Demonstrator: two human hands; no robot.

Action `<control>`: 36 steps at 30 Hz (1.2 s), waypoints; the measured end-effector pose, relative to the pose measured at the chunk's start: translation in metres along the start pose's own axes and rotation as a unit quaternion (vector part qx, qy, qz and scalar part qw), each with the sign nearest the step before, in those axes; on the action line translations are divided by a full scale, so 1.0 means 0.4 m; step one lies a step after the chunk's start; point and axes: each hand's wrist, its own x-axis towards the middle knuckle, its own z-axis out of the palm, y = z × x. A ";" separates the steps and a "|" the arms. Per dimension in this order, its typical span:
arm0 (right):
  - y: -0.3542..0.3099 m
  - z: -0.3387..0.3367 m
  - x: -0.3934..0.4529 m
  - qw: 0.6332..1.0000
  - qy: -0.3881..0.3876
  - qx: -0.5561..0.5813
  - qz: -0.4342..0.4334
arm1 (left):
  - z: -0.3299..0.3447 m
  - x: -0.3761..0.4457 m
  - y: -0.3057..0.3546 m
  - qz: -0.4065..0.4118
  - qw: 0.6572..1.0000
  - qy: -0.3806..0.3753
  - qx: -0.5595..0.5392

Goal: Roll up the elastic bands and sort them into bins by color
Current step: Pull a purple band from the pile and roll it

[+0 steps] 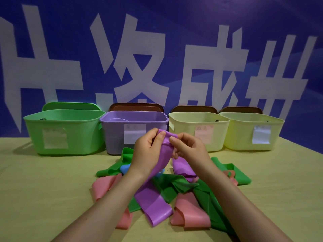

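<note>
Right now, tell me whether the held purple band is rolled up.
Not rolled: both hands pinch the purple band's top end; the rest hangs loose.

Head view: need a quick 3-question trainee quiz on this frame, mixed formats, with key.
1. True or false: both hands grip the top end of the purple band.
2. Which bin stands directly behind the hands? A) green bin B) purple bin C) right-hand yellow bin
3. Fill in: besides purple, the loose bands on the table are green, pink and ____.

Key:
1. True. The left hand and right hand both pinch it, and its lower end trails to the table.
2. B, the purple bin.
3. Blue: a blue band peeks out by the left wrist.
</note>
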 end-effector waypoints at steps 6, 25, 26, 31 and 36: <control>-0.002 0.001 0.001 1.000 0.025 -0.006 -0.017 | -0.003 -0.006 0.013 -0.032 0.999 -0.009 -0.039; 0.010 -0.015 0.003 0.944 0.046 -0.248 -0.213 | 0.008 -0.005 0.020 -0.250 0.935 -0.058 -0.246; 0.015 -0.021 0.006 0.938 0.036 -0.266 -0.220 | 0.006 -0.006 0.021 -0.273 0.926 -0.055 -0.257; 0.029 -0.028 0.011 0.929 0.037 -0.292 -0.225 | -0.004 0.002 0.024 -0.326 0.894 -0.076 -0.296; 0.019 -0.022 0.004 0.976 0.044 -0.162 -0.140 | 0.009 0.000 0.013 -0.230 0.957 -0.014 -0.174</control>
